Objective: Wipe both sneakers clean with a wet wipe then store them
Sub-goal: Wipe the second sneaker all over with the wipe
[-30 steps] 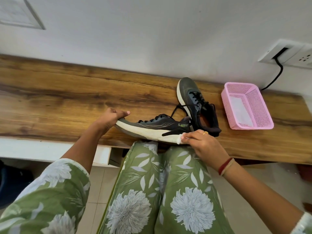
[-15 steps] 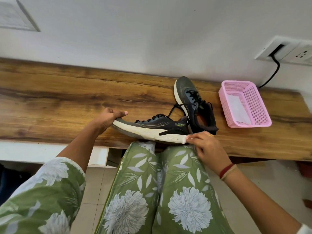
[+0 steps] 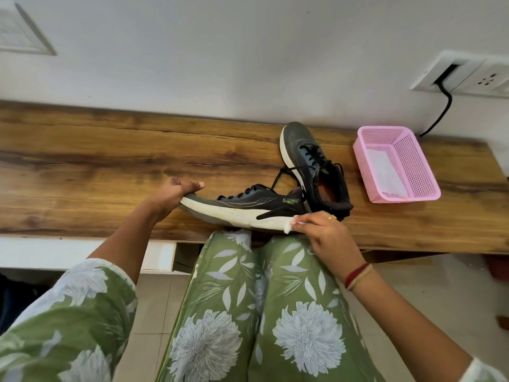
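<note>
Seated at a wooden ledge (image 3: 96, 166), I clean the first of two dark running shoes, with the pink basket (image 3: 360, 164) at the right of the ledge as my marker. The near sneaker (image 3: 248, 208) lies well left of the basket along the ledge's front edge. It is tipped on its side so the white midsole faces me, which puts the dirtiest band where I can reach it.

My left hand (image 3: 172, 195), the one farther from the basket, curls round the toe with the thumb on top, bracing the shoe so it does not slide under the rubbing. My right hand (image 3: 325, 235), the one nearer the basket, pinches a folded wet wipe (image 3: 287, 226) between thumb and fingertips and presses it to the heel end of the midsole.

The second sneaker (image 3: 311, 164) stands upright between the first shoe and the basket, close to the basket but not touching it. Its toe points at the wall and its laces hang loose. By my reading it waits its turn.

A white sheet (image 3: 385, 172) lies inside the basket, likely spare wipes kept within my right hand's reach. Storing the pair looks some way off.
</note>
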### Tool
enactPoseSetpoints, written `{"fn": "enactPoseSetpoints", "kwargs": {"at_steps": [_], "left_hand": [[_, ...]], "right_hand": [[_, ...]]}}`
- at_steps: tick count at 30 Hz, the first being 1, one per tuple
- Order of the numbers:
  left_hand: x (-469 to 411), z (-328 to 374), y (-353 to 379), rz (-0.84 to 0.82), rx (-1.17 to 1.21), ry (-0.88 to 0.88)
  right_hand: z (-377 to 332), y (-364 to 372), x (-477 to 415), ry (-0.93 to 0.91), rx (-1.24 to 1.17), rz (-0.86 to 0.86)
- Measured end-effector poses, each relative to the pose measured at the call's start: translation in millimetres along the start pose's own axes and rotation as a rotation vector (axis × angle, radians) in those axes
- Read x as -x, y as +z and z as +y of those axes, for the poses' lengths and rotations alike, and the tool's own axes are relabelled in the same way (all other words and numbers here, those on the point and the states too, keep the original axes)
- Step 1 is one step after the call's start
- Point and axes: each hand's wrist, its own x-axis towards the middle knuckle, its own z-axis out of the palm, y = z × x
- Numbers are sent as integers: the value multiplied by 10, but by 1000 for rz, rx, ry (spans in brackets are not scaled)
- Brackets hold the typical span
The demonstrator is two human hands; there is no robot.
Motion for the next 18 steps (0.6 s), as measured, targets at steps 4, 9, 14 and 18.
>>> {"fn": "enactPoseSetpoints", "kwargs": {"at_steps": [4,9,14,18], "left_hand": [[48,260,-51,-129,-447,20],[115,755,504,-94,-1026,189],[244,856,1395,-67,-1135,308],[145,664,1443,-49,-1074,233]], "right_hand": [[110,-6,142,149,-90,29],[-108,-124,112,542,-468,337],[-386,46,-210,521,-488,299],[-407,200,-361,487,-342,194]]}}
